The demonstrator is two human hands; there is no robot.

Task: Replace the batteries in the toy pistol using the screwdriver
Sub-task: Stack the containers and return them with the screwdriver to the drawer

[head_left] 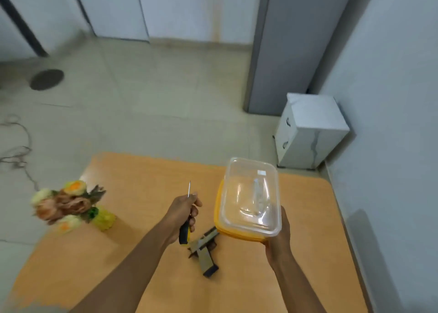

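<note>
Screwdriver [186, 220] sits in my left hand [181, 214], fingers curled round the black-and-yellow handle, thin metal shaft poking out past the thumb and pointing away from me over the table [142, 182]. My right hand [279, 237] holds a clear plastic container [248, 196] from underneath at its near corner, palm up, thumb against the near side; I see the box lifted off the tabletop and tilted toward the camera. It rides on a yellow lid [219, 206] that shows along its left and lower edges. Something pale and transparent lies inside the container, too blurred for me to name. Toy pistol [203, 248] lies flat on the orange-tan table between my two forearms, just below the left hand and partly under the container's near-left corner, barrel running up and to the right, grip pointing down toward me with its dark base nearest. Neither hand touches it. At the table's left edge I note a bunch of artificial flowers [68, 203], orange, white and brown heads with a yellow-green base, blurred. Beyond the table, pale tiled floor [154, 99], a small white cabinet [310, 132] against the right wall, a grey column [289, 47] behind it, a dark round floor cover [47, 79] far left, and a loose cable [21, 151] trailing on the tiles.
</note>
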